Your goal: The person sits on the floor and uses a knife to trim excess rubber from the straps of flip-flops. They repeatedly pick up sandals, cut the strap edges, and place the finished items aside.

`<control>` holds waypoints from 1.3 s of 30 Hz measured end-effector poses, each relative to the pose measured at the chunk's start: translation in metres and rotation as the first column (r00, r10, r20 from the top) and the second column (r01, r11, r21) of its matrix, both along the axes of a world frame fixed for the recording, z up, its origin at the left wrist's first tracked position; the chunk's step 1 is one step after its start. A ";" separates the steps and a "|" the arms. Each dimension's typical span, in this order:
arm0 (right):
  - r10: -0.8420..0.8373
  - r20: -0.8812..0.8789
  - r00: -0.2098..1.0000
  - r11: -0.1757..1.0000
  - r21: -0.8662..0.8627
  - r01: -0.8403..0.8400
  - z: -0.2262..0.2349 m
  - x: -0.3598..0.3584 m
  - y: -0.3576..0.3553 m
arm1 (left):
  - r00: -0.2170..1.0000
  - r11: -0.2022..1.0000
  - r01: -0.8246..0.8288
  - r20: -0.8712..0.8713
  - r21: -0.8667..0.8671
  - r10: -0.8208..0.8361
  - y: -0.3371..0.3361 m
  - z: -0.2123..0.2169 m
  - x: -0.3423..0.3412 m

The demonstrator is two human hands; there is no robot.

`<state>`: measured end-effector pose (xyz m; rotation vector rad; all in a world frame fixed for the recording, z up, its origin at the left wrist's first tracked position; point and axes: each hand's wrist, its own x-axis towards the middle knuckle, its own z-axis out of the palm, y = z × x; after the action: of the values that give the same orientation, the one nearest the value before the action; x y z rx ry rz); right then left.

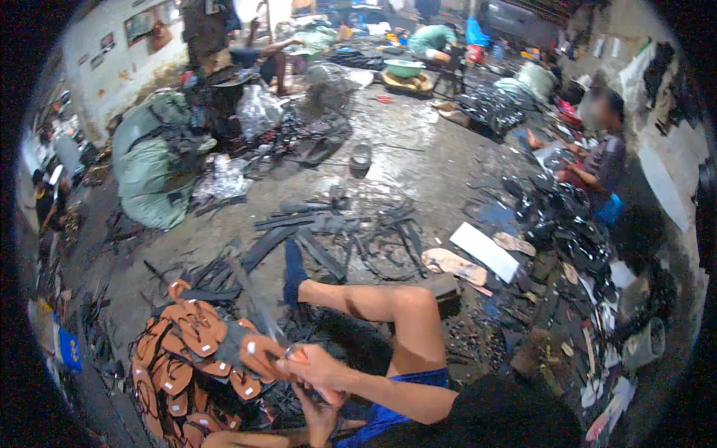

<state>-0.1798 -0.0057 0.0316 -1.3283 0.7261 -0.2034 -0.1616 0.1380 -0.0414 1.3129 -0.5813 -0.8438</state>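
Observation:
I sit on the floor with one bare leg [388,306] stretched out ahead. My right hand [320,368] grips a brown sandal sole [260,352] with a black strap, held just above a heap of similar brown sandals [187,358] at my lower left. My left hand [321,418] rises from below, fingers up against the underside of my right hand. What it holds is hidden. A small orange piece shows at my right fingers.
Black rubber strips and offcuts [328,231] litter the wet concrete floor. Stuffed green sacks [153,172] stand at the left. A seated person [597,160] works amid black sandal parts at the right, and others sit at the back. A white board [484,252] lies nearby.

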 end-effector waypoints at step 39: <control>-0.161 0.567 0.808 0.892 -0.267 0.365 0.022 0.019 0.019 | 0.843 0.878 -0.381 -0.282 0.290 0.459 0.027 0.080 -0.026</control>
<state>-0.1612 0.0135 0.0533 -1.4206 0.3987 -0.9457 -0.1877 0.1647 0.0381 1.3862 0.0917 -0.7554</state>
